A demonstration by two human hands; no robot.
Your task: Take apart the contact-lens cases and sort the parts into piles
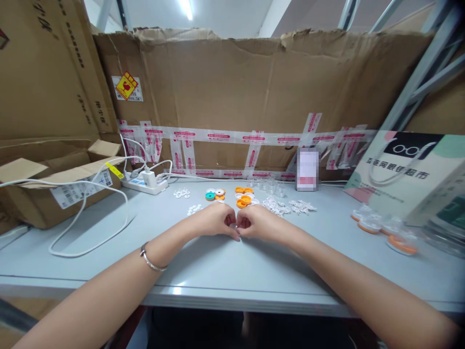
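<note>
My left hand (217, 219) and my right hand (259, 222) meet over the middle of the table, thumbs and fingers curled into a pinch. A tiny whitish bit shows between the fingertips, too small to name. Just beyond them lie orange and white plastic rings (244, 201), some stacked. Left of these is a group of round pieces, including a teal disc (210, 196). A loose pile of small white plastic parts (276, 206) spreads behind my right hand. Small white round pieces (194, 209) lie behind my left wrist.
Clear plastic cups (278, 189) stand at the back, near a phone (307, 169) propped upright. At right are clear-topped orange and white pieces (401, 245) and a printed bag (392, 179). An open carton (69, 194), a power strip (145, 183) and a looping white cable (83, 255) occupy the left.
</note>
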